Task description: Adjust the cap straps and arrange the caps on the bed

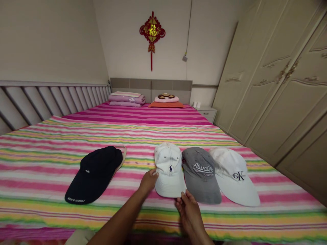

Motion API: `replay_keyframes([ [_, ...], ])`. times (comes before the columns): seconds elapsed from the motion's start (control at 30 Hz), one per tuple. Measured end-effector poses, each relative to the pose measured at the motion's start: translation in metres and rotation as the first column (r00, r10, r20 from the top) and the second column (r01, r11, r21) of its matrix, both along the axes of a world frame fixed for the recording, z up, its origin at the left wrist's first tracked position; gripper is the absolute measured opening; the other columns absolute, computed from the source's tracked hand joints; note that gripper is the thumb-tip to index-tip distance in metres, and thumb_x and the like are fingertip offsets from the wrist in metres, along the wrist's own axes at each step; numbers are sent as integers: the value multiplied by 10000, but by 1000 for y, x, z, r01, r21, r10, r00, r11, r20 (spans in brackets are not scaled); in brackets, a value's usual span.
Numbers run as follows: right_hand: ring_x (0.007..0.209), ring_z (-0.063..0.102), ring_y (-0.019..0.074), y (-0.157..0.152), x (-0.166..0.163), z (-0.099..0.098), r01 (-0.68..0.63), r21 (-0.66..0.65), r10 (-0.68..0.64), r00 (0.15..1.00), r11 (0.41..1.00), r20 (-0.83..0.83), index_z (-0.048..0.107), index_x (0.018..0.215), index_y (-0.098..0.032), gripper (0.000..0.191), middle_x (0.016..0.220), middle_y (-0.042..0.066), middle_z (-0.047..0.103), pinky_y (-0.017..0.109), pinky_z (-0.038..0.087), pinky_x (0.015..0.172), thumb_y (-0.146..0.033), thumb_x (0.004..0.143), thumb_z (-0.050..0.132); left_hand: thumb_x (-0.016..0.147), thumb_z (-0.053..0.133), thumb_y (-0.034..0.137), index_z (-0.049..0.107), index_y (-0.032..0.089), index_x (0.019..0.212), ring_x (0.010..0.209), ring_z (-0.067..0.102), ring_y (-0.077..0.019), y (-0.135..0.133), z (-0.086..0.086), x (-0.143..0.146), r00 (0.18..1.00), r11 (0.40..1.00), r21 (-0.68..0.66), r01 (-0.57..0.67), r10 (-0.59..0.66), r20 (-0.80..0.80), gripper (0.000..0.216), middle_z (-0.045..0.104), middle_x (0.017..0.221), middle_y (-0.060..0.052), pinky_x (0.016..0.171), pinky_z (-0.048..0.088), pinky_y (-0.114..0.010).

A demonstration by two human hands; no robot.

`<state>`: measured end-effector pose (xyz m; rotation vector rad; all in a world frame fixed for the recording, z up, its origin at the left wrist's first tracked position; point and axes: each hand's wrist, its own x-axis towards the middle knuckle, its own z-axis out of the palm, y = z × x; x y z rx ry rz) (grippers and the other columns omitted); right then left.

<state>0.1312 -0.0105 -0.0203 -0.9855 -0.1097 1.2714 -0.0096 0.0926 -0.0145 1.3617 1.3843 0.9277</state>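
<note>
A white baseball cap (169, 170) with a small dark horse-rider logo lies on the striped bed sheet, brim toward me. My left hand (149, 180) pinches its left side where crown and brim meet. At the brim's front right corner, my right hand (188, 207) has thumb and fingers closed on the edge. Touching that cap on the right is a grey cap (201, 180) lettered "Always". Partly behind the grey one, a white cap (236, 178) marked "CK" rests farther right. A navy cap (98, 173) sits apart on the left, its brim angled toward the lower left.
The striped sheet (76, 136) covers the bed. Folded bedding (127, 99) and a pink pillow (166, 99) lie by the headboard (171, 86). A rail (51, 95) runs along the left; a wardrobe (268, 85) and a nightstand (208, 113) stand to the right.
</note>
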Motion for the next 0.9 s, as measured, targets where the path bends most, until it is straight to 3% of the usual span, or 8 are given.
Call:
replay_keyframes([
  [0.2,459,572,98,-9,-3,-5,2,4,-3,997,1000,81,382,1097,-200,733,509,-91,578,206,494,476,-263,474,762,719,500,302,597,144,1026,902,578,-211,-16,6,-4,980,992,113,61,-38,-194,359,652,989,-96,774,403,-282],
  [0.5,445,541,88,-14,-2,-11,-43,33,36,979,999,203,379,1138,-158,784,525,-54,599,176,442,433,-346,479,759,674,531,375,559,92,1054,866,530,-216,-33,2,-1,922,986,154,67,-2,-388,474,571,1017,-135,761,396,-306],
  [0.77,347,402,62,-15,-5,-16,-40,67,13,929,997,371,442,991,-193,588,464,-113,470,162,320,336,-455,534,705,720,473,339,528,74,1101,1009,484,-223,-56,-3,-5,896,940,304,153,-2,-445,467,539,1048,-137,892,356,-318],
  [0.9,351,389,59,-16,-10,-16,-142,66,99,893,988,438,481,855,-179,493,463,-109,428,170,303,344,-516,550,671,723,481,305,517,57,1104,1009,494,-218,-62,-6,-6,908,926,334,174,-20,-418,456,540,1063,-152,902,366,-324],
])
